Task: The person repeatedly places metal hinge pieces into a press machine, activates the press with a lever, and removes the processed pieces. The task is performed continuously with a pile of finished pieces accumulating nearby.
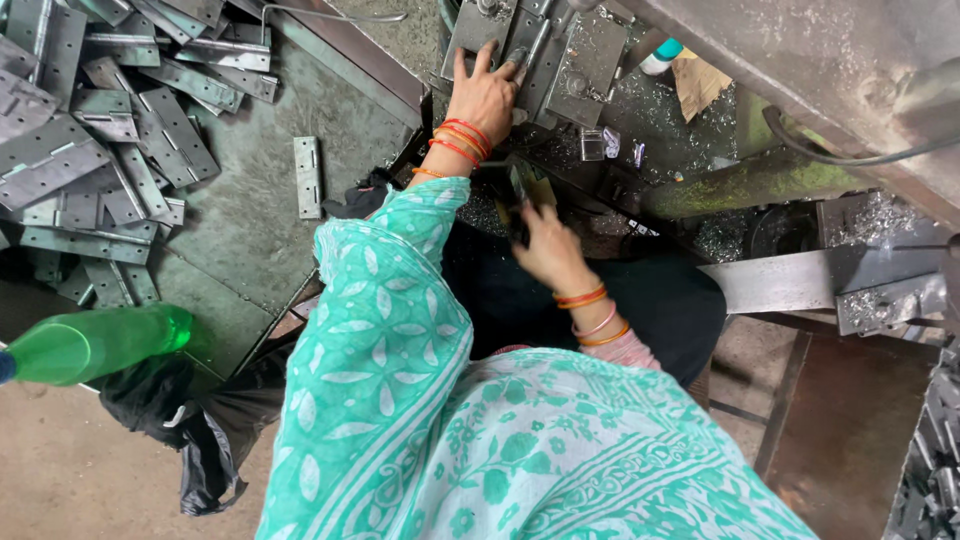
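My left hand (pixel 485 95), with red and orange bangles at the wrist, reaches up to a grey metal hinge plate (pixel 472 28) lying in the machine fixture (pixel 570 60); its fingers spread over the plate's lower edge and hold it. My right hand (pixel 548 248), also with bangles, is lower and closer to my body. It is closed around a dark handle (pixel 520 195) that sticks up below the fixture. A green and white patterned cloth covers my arm and lap.
A heap of grey metal hinges (pixel 100 110) covers the dark bench at the left, with one single hinge (pixel 308 176) apart from it. A green plastic bottle (pixel 95 345) and a black bag (pixel 190 420) lie lower left. Metal shavings (pixel 650 115) litter the machine bed; a steel bar (pixel 800 280) juts out at the right.
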Available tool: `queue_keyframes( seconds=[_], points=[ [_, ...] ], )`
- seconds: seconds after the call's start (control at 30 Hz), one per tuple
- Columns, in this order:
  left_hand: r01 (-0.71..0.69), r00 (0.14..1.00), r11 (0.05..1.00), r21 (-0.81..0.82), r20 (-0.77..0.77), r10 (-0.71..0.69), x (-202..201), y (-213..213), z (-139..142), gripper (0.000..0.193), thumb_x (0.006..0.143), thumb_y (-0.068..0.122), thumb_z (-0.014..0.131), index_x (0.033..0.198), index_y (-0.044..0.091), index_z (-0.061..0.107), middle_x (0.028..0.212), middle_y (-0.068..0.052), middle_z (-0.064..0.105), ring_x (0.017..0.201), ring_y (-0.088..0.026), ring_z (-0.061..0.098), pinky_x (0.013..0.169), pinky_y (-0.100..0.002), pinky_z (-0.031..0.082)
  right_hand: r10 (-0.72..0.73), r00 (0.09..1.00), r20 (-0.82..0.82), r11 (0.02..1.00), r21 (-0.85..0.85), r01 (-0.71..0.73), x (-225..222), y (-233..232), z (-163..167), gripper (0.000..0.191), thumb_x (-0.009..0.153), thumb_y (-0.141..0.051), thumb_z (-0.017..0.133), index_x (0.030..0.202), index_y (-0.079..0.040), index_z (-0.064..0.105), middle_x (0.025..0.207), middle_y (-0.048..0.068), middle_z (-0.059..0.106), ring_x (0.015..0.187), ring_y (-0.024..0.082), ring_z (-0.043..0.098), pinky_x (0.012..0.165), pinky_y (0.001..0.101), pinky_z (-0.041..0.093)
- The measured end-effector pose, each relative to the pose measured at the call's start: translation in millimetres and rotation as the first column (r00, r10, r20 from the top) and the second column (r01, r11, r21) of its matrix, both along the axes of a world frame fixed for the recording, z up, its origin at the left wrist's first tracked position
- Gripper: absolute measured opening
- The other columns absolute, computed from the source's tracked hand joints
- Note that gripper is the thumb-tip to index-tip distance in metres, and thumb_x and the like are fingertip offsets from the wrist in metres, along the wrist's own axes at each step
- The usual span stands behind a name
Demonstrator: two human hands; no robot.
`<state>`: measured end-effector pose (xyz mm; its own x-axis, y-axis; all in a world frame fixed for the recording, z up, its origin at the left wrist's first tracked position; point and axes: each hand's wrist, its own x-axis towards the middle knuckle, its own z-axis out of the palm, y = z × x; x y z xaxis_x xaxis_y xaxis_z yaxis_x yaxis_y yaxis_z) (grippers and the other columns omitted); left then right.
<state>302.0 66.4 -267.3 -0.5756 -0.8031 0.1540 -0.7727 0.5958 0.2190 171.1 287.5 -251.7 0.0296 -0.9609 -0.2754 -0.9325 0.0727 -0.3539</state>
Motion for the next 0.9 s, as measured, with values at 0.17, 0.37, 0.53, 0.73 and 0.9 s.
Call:
queue_keyframes(
  seconds=[0.17,0.37,0.53,0.73,0.9],
  points=[
    [-0.014,0.998,0.990,-0.138,-0.070,0.004,1,3,-4,0.056,0.080,0.036,0.071,0.130,0.011,0.071,0.136,-0.006,0.059,0.141,-0.039,0.031,0.110,-0.076,0.018,-0.037,0.990,0.139,0.979,-0.191,0.064,18,35,-45,0.059,0.083,-0.025,0.075,0.139,-0.022,0.056,0.136,0.021,0.055,0.102,0.047,0.065,0.082,0.0540,0.056],
    [-0.105,0.990,0.968,-0.226,-0.112,0.081,-11,14,-9,0.047,0.089,0.041,0.064,0.122,0.009,0.075,0.131,-0.007,0.062,0.140,-0.040,0.033,0.108,-0.077,0.019,0.036,0.994,0.106,0.980,-0.199,-0.014,2,18,-23,0.058,0.084,-0.028,0.076,0.138,-0.021,0.057,0.125,0.020,0.060,0.107,0.046,0.065,0.084,0.0532,0.055],
    [-0.149,0.989,0.979,-0.137,-0.032,0.146,-26,3,2,0.035,0.096,0.036,0.061,0.111,0.010,0.078,0.134,-0.004,0.063,0.142,-0.038,0.034,0.111,-0.077,0.020,0.046,0.998,0.049,0.991,-0.130,-0.039,-18,-11,15,0.049,0.093,-0.034,0.073,0.137,-0.017,0.059,0.118,0.018,0.066,0.107,0.044,0.067,0.086,0.0531,0.055],
    [-0.199,0.980,0.969,-0.148,-0.049,0.194,-43,-10,9,0.032,0.098,0.034,0.060,0.108,0.010,0.079,0.133,-0.007,0.063,0.141,-0.039,0.035,0.110,-0.076,0.023,-0.018,0.999,0.038,0.994,-0.110,0.022,3,10,-15,0.048,0.085,-0.028,0.074,0.132,-0.023,0.062,0.119,0.019,0.060,0.098,0.045,0.066,0.079,0.0542,0.056],
    [-0.251,0.963,0.911,-0.328,-0.175,0.203,-38,-5,5,0.043,0.089,0.031,0.059,0.119,0.007,0.077,0.129,-0.008,0.064,0.134,-0.040,0.039,0.106,-0.074,0.027,-0.066,0.987,0.146,0.984,-0.155,0.089,16,34,-45,0.053,0.081,-0.023,0.077,0.131,-0.024,0.060,0.128,0.018,0.057,0.100,0.046,0.066,0.078,0.0540,0.056]
  ],
)
